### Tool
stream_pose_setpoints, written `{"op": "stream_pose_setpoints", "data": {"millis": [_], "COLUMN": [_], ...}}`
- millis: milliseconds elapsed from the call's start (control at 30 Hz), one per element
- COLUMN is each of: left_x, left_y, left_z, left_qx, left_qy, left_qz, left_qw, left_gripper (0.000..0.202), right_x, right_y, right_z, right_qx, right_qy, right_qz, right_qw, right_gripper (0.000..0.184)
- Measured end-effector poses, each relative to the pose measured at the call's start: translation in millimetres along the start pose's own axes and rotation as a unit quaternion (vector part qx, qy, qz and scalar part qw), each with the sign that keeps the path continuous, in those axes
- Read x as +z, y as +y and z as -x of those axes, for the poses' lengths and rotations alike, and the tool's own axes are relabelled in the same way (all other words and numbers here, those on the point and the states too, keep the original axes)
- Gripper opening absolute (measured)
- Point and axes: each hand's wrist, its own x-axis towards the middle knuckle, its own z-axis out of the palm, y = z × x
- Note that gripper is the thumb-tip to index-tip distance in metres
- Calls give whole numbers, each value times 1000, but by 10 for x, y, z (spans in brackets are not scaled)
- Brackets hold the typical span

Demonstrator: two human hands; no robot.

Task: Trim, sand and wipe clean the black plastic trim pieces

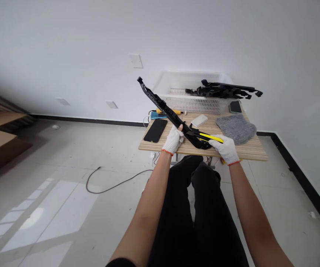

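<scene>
A long black plastic part (164,107) slants over the small table, its far end raised up and to the left. My left hand (173,139), in a white glove with an orange cuff, is closed around its lower middle. In my gloved right hand (226,149) is a yellow and black utility knife (211,137), pointing left along the part's near end. The knife's tip lies close to the black plastic; whether it touches I cannot tell.
On the wooden table (248,152) lie a black phone (155,130), a white flat item (199,120), a grey cloth (237,128) and a dark device (235,107). Behind, a white basket (193,105) holds several black plastic parts (226,90). A cable (115,186) trails on the floor.
</scene>
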Motion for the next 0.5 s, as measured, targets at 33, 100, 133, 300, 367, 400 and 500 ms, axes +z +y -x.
{"op": "stream_pose_setpoints", "data": {"millis": [33,100,133,300,367,400,500], "left_x": [-1,3,8,36,38,36,27], "left_y": [-8,-12,-7,28,19,9,-16], "left_z": [6,31,50,127,114,98,48], "left_qx": [12,46,59,64,72,72,62], "left_qy": [-16,-49,-65,-101,-80,-67,-22], "left_qz": [-15,-48,-65,-115,-110,-103,-77], "left_qw": [1000,997,994,986,988,990,995], "left_gripper": [50,55,60,71,69,70,76], "right_x": [-2,-5,-7,-10,-11,-11,-9], "right_y": [-2,-8,-11,-18,-17,-16,-9], "right_z": [2,3,3,-1,2,4,5], "right_qx": [0,4,8,19,20,20,19], "right_qy": [2,9,14,26,27,28,27], "right_qz": [1,3,4,6,-1,-5,-10], "right_qw": [1000,1000,1000,999,999,999,999], "right_gripper": [49,50,50,49,49,49,48]}}
